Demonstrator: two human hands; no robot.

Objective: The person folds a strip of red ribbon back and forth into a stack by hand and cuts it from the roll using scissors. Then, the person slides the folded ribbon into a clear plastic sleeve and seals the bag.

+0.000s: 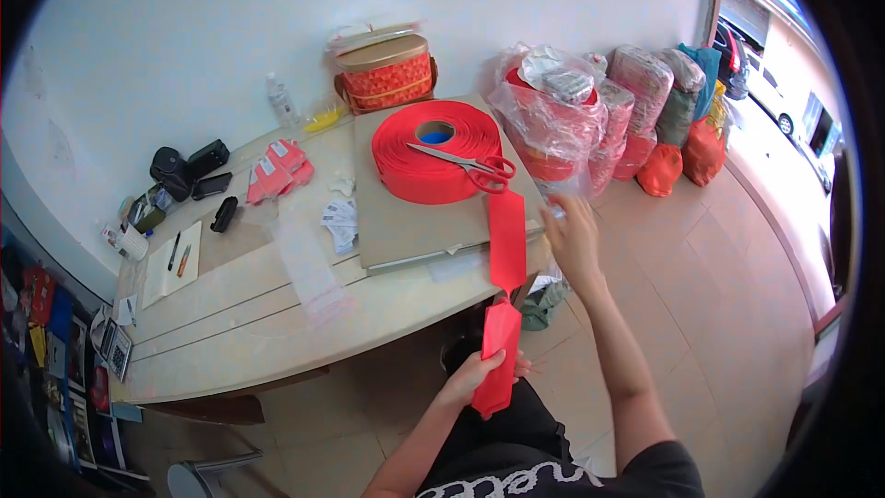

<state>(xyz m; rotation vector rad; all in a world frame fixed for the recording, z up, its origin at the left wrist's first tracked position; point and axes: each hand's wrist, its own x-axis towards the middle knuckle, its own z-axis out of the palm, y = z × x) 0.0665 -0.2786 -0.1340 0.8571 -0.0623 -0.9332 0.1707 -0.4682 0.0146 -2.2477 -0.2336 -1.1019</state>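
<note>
A large roll of red ribbon (396,183) lies flat on a wide flat box (424,238) on the table. Scissors (491,171) with red handles rest on top of the roll. From the roll a red strip (508,244) hangs over the table edge, narrowing at a notch, down to a folded red bundle (498,378). My left hand (479,375) is closed around that bundle, above my lap. To the right of the hanging strip my right hand (573,238) is raised, its fingers loosely bent and apart, with nothing visible in them.
A red patterned basket (387,74) stands against the wall. Wrapped red bundles (548,124) and bags line the floor at right. On the table (249,346) are red packets (279,171), a notebook (171,267) with pens, black cases (171,173) and crumpled paper (340,221).
</note>
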